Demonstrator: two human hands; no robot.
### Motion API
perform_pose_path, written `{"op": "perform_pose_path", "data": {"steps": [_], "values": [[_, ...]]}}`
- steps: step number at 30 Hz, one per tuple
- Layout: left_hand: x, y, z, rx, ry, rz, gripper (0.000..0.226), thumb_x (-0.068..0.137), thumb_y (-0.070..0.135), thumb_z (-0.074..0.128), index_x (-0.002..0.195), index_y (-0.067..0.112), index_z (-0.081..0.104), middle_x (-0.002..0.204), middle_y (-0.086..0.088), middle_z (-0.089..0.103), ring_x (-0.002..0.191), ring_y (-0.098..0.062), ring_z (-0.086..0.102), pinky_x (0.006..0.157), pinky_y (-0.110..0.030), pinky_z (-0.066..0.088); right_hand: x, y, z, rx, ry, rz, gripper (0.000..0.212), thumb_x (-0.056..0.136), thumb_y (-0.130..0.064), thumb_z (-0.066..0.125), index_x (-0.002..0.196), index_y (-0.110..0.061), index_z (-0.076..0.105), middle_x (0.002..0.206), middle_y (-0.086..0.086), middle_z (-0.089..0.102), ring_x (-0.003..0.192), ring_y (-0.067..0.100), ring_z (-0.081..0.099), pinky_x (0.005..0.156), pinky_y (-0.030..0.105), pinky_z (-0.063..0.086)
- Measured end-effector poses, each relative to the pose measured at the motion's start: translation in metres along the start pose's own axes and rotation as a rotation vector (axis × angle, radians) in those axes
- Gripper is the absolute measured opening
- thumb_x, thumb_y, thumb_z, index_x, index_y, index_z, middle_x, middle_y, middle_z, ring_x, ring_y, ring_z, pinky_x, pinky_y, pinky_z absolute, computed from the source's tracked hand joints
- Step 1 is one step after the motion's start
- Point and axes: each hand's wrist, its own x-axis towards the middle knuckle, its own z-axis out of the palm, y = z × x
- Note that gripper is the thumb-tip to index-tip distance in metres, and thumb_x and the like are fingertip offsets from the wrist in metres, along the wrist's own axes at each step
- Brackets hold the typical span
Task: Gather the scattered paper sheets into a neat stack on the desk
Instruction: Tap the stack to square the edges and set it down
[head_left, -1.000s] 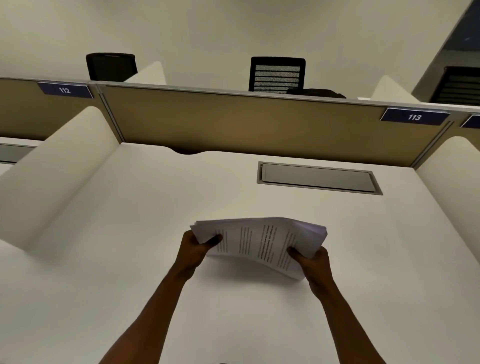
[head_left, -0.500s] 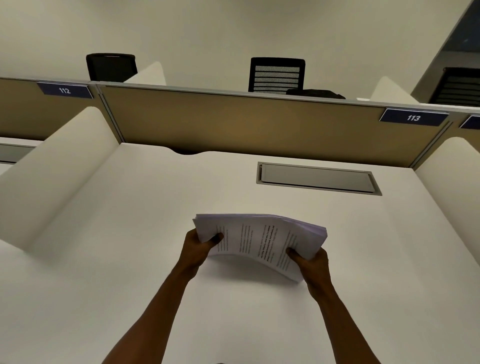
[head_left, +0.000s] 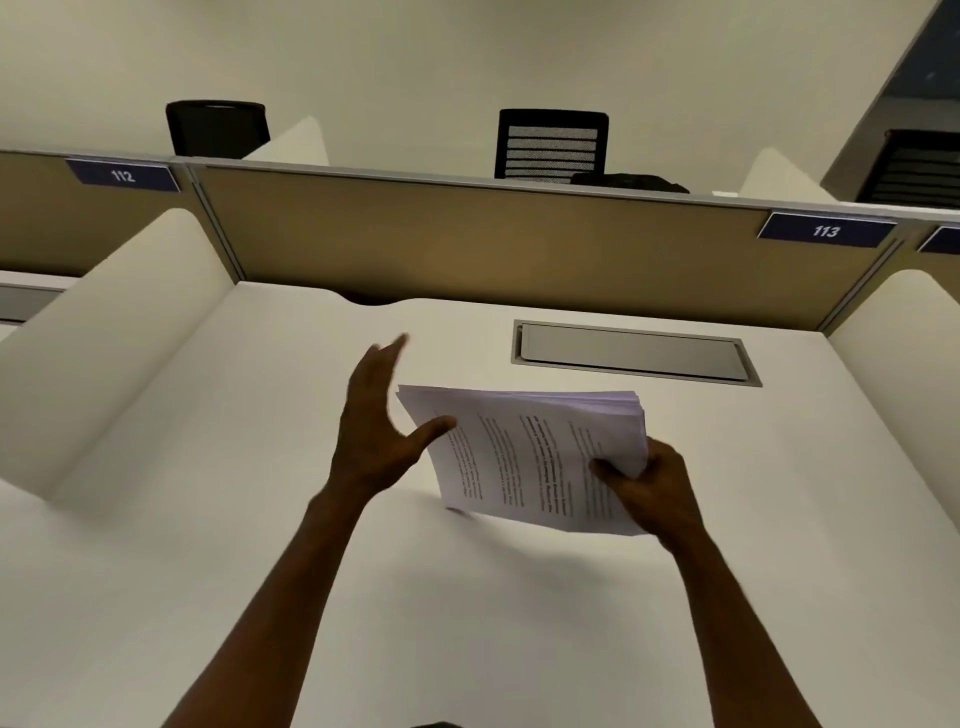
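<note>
A thick stack of printed paper sheets (head_left: 524, 457) is held tilted above the white desk (head_left: 208, 519), its near edge down by the desk surface. My right hand (head_left: 649, 483) grips the stack's right side, thumb on the top sheet. My left hand (head_left: 376, 426) is spread flat with straight fingers against the stack's left edge, its thumb lying on the top sheet.
A grey cable hatch (head_left: 634, 353) is set into the desk behind the stack. Tan partition panels (head_left: 467, 244) close the back, and white curved dividers (head_left: 104, 332) flank both sides. Black chairs (head_left: 550, 143) stand beyond the partition.
My left hand has let go of the stack's left corner and opened flat beside its left edge. The stack has tilted more upright, held by my right hand alone.
</note>
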Motion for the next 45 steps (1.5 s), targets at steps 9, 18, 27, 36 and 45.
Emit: {"op": "perform_pose_path", "data": {"steps": [9, 18, 27, 36, 45], "values": [[0.033, 0.052, 0.001, -0.067, -0.375, 0.175, 0.017, 0.084, 0.024, 0.075, 0.101, 0.022, 0.075, 0.085, 0.007, 0.075, 0.072, -0.002, 0.065, 0.065, -0.016, 0.046, 0.013, -0.084, -0.026, -0.319, -0.173, -0.35, 0.013, 0.077, -0.01, 0.076, 0.09, -0.012, 0.074, 0.078, -0.006, 0.07, 0.069, 0.014, 0.064, 0.06, 0.022, 0.045], [0.006, 0.007, 0.013, -0.66, -0.12, -0.31, 0.008, 0.086, 0.019, 0.074, 0.093, 0.016, 0.075, 0.089, 0.003, 0.079, 0.081, -0.018, 0.074, 0.069, -0.027, 0.058, 0.031, -0.02, -0.033, 0.4, -0.301, 0.06, 0.085, 0.057, -0.037, 0.091, 0.132, -0.029, 0.052, 0.122, 0.01, 0.068, 0.116, 0.026, 0.063, 0.098, 0.049, 0.051], [-0.031, -0.011, 0.056, -0.773, -0.167, -0.463, 0.02, 0.089, 0.016, 0.07, 0.106, 0.005, 0.073, 0.102, -0.009, 0.077, 0.093, -0.032, 0.073, 0.079, -0.039, 0.06, 0.007, -0.01, 0.046, 0.657, -0.009, 0.165, 0.023, 0.083, 0.0, 0.07, 0.101, -0.014, 0.068, 0.101, 0.005, 0.075, 0.095, 0.031, 0.07, 0.074, 0.037, 0.058], [-0.046, -0.017, 0.065, -0.715, -0.169, -0.492, 0.018, 0.093, 0.016, 0.066, 0.111, 0.014, 0.069, 0.104, -0.002, 0.077, 0.093, -0.023, 0.073, 0.074, -0.029, 0.06, -0.007, 0.007, 0.066, 0.485, 0.026, 0.185, 0.025, 0.083, -0.007, 0.074, 0.098, -0.026, 0.07, 0.103, 0.0, 0.074, 0.095, 0.027, 0.069, 0.079, 0.043, 0.059], [-0.059, -0.02, 0.076, -0.71, -0.148, -0.516, 0.039, 0.083, 0.035, 0.067, 0.116, 0.015, 0.069, 0.106, -0.004, 0.076, 0.097, -0.027, 0.072, 0.08, -0.043, 0.062, -0.017, 0.016, 0.074, 0.42, 0.019, 0.18, 0.031, 0.072, -0.027, 0.073, 0.102, -0.029, 0.068, 0.103, -0.002, 0.072, 0.096, 0.025, 0.067, 0.079, 0.045, 0.059]]}}
